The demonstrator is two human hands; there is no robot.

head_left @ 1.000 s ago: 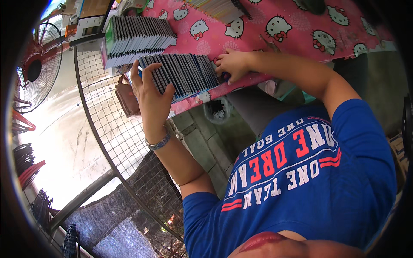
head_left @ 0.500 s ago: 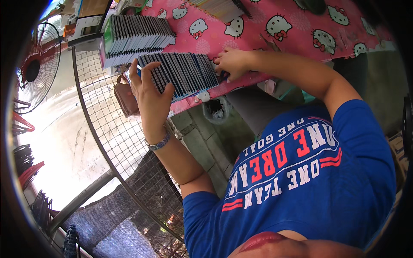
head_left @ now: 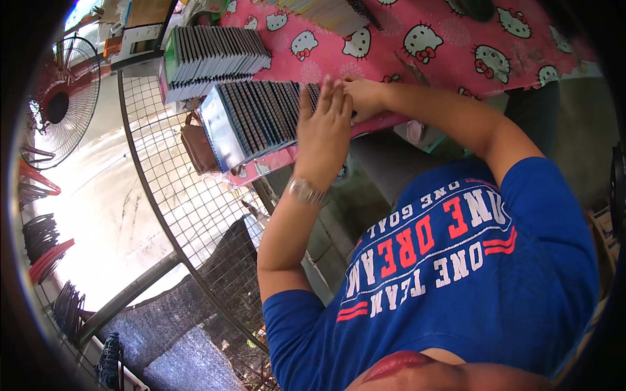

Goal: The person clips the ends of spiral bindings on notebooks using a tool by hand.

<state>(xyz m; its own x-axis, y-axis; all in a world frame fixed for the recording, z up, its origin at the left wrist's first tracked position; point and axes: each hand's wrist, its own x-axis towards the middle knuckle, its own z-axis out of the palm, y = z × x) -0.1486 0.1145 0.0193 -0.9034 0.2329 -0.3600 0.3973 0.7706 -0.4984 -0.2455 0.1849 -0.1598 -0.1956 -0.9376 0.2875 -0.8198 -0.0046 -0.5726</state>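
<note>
A row of spiral-bound notebooks (head_left: 261,114) stands packed along the table edge, spines up, with a pale glossy cover facing left. At the right end of this row is my left hand (head_left: 324,130), its fingers stretched out and close together, with nothing visible in it. Just beyond it, my right hand (head_left: 366,98) rests low at the same end of the row. My left hand covers its fingertips, so I cannot see what they touch. Behind the row, at the far left, stand more spiral-bound notebooks (head_left: 212,52) in layers.
A pink patterned cloth (head_left: 391,52) covers the table. Another bundle of notebooks or papers (head_left: 326,14) lies at the far edge. A brown bag (head_left: 197,146) hangs by a wire mesh panel (head_left: 153,150) on the left. A standing fan (head_left: 59,107) is farther left.
My left hand has moved right, from the left end of the notebook row to its right end, next to my right hand. The row's left cover is now uncovered. My right hand has shifted slightly right.
</note>
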